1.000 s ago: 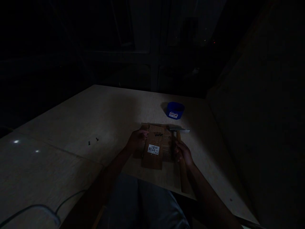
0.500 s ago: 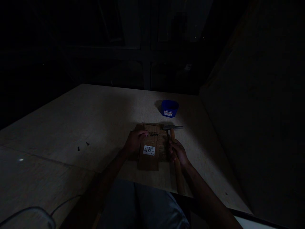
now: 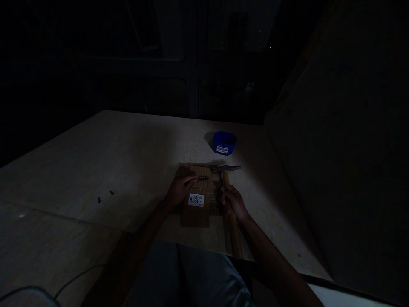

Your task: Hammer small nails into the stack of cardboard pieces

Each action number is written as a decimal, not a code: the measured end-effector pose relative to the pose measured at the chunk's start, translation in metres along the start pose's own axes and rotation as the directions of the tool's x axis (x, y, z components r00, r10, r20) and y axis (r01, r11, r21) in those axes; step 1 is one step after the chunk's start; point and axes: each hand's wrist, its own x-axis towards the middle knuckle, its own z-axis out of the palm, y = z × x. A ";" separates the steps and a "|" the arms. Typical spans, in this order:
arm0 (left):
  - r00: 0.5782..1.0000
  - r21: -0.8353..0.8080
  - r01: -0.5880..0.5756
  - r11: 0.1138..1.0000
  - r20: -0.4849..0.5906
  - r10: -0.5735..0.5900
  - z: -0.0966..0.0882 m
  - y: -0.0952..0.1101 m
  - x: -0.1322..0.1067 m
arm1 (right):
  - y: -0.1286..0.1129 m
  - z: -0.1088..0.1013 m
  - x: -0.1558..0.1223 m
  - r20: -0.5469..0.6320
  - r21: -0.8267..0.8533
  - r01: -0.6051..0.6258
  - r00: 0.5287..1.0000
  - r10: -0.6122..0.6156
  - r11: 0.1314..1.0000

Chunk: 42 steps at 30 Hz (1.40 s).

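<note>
A brown wooden block (image 3: pixel 198 209) with a white label reading 1218 lies on the pale table (image 3: pixel 128 157) in dim light. A short row of dark nails (image 3: pixel 203 178) stands in its far part. My left hand (image 3: pixel 179 191) rests on the block's left side, fingers pinched at the row's left end. My right hand (image 3: pixel 232 203) is closed round the wooden handle of a hammer (image 3: pixel 227 187). The metal hammer head (image 3: pixel 226 169) hovers just beyond and right of the nails.
A round blue tub (image 3: pixel 224 143) with a label stands beyond the block. Two small dark nails (image 3: pixel 105 196) lie loose to the left. A cable (image 3: pixel 73 281) runs at the near left edge. A dark upright panel (image 3: pixel 335 149) borders the right side. The background is black.
My right hand has drawn the hammer in leftward, bringing its head nearer the nail row. The camera drifted, shifting everything slightly left. My left hand stays on the block.
</note>
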 end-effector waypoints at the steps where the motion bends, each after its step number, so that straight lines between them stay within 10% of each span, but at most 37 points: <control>1: 1.000 -0.011 0.017 1.000 -0.002 -0.017 0.001 0.000 -0.001 | 0.000 0.000 0.000 -0.005 -0.001 -0.002 1.000 0.002 1.000; 27: 0.977 -0.132 0.108 0.985 -0.171 -0.130 0.023 -0.011 -0.017 | -0.020 0.010 -0.021 -0.010 -0.229 0.020 1.000 -0.023 0.973; 35: 0.978 -0.155 0.118 0.981 -0.156 -0.142 0.027 -0.014 -0.016 | -0.059 0.038 -0.056 0.126 -0.601 0.167 0.986 -0.113 0.782; 42: 0.980 -0.105 0.117 0.988 -0.151 -0.132 0.030 -0.019 -0.017 | -0.046 0.045 -0.033 0.244 -0.756 0.270 0.961 -0.127 0.596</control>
